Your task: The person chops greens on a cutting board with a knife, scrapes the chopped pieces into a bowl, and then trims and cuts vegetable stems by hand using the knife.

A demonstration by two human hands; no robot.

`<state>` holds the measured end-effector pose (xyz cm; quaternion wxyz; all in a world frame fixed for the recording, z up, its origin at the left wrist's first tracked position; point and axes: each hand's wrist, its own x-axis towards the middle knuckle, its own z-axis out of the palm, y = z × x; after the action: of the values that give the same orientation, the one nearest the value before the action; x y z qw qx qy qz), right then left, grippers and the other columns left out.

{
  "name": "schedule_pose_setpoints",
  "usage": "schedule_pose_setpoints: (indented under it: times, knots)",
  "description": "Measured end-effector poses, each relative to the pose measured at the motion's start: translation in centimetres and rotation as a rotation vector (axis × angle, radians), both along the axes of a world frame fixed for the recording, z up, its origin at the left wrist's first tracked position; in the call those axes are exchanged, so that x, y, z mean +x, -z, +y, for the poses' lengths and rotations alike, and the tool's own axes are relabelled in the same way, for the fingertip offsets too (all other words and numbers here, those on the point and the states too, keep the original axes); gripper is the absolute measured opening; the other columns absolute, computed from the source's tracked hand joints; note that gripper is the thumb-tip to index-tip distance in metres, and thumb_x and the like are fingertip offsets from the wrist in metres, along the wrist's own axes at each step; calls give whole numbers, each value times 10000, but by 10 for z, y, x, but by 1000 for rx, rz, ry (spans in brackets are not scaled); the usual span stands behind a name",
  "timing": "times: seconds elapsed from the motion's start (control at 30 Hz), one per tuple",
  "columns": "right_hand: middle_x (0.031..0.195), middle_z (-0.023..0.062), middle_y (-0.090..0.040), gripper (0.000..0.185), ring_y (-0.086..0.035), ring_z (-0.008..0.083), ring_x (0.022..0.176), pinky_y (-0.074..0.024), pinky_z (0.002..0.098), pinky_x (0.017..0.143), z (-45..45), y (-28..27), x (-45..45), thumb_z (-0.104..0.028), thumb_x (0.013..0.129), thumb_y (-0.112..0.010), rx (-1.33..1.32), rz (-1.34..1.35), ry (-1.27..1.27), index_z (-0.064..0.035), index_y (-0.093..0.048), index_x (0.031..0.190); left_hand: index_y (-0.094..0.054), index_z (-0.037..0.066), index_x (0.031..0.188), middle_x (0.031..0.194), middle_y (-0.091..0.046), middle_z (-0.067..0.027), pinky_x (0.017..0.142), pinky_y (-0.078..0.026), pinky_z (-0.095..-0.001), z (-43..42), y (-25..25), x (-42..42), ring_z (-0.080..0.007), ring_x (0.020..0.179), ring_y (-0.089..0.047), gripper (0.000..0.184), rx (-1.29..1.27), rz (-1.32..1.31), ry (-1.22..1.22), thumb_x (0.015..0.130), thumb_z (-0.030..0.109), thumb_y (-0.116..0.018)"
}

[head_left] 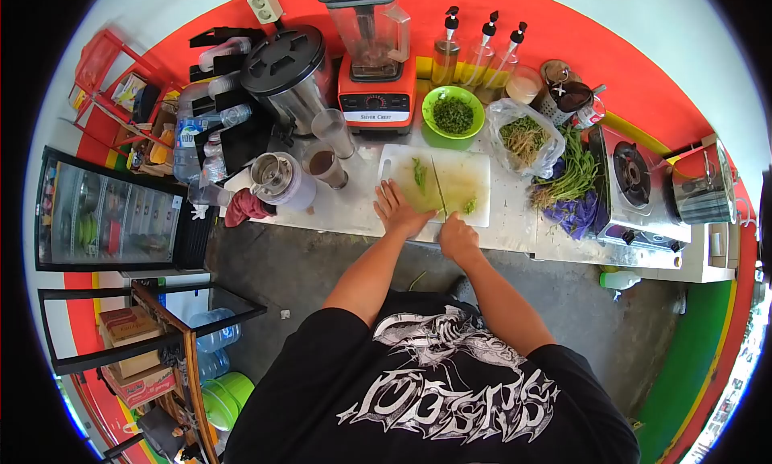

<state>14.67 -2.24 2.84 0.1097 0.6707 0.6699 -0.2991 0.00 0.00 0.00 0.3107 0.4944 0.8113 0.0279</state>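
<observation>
A white cutting board point(480, 170) lies on the metal counter in front of me, its surface stained green. My right hand point(459, 238) is closed around the handle of a knife point(439, 187), whose thin blade points away from me over the board. Flat on the board's near left part rests my left hand point(400, 210), fingers stretched out, with nothing visible in it. A small pile of cut green leaves point(419, 174) is left of the blade, and a smaller bit of greens point(470, 206) sits to its right. Behind the board stands a green bowl point(434, 132) holding chopped greens.
Right of the board are a clear plastic bag point(549, 154) with rooted greens, a loose bunch of greens point(576, 173) and a gas stove point(643, 195). A red blender point(376, 94), plastic cups point(325, 168) and a white jug point(291, 189) stand to the left. Pump bottles point(478, 63) line the wall.
</observation>
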Motion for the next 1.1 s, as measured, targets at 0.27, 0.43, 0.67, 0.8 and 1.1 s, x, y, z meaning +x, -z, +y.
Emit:
schedule_pose_setpoints:
  times: [0.27, 0.43, 0.67, 0.8, 1.1]
  knots:
    - [1009, 235, -732, 294, -731, 375, 969, -576, 470, 856, 25, 7, -9, -156, 984, -498, 181, -40, -118, 29, -483, 1211, 141, 18, 1586, 1684, 140, -162, 1234, 43, -530, 11, -1, -5, -333, 1543, 188, 1453, 45, 6, -18, 682, 731, -745]
    - [1017, 231, -734, 296, -731, 376, 969, -577, 462, 865, 15, -2, -10, -148, 965, -526, 176, -54, -114, 25, -488, 1202, 130, 22, 1590, 1688, 126, -158, 1235, 37, -532, 3, 1, 0, -328, 1548, 170, 1445, 34, 33, -11, 683, 735, -741]
    - [1052, 255, -721, 280, -721, 388, 1003, -575, 456, 873, -5, 7, -5, -119, 941, -551, 109, -79, -85, 14, -484, 1178, 126, 32, 1593, 1689, 118, -156, 1234, 5, -549, 4, -2, 4, -326, 1551, 160, 1433, 15, 50, -23, 689, 732, -737]
    - [1074, 266, -715, 284, -718, 389, 1014, -573, 463, 874, 11, -4, -5, -128, 947, -540, 103, -57, -125, 11, -474, 1186, 126, 50, 1598, 1689, 122, -152, 1230, 11, -558, 5, -3, 5, -323, 1551, 160, 1426, -2, 35, -33, 690, 717, -748]
    - [1075, 294, -697, 240, -692, 439, 1029, -543, 510, 903, -8, 6, -5, -152, 976, -483, 53, 5, 16, 19, -497, 1145, 136, 82, 1602, 1686, 137, -159, 1220, 31, -575, 6, 0, 9, -311, 1550, 176, 1413, 24, 2, -69, 697, 667, -779]
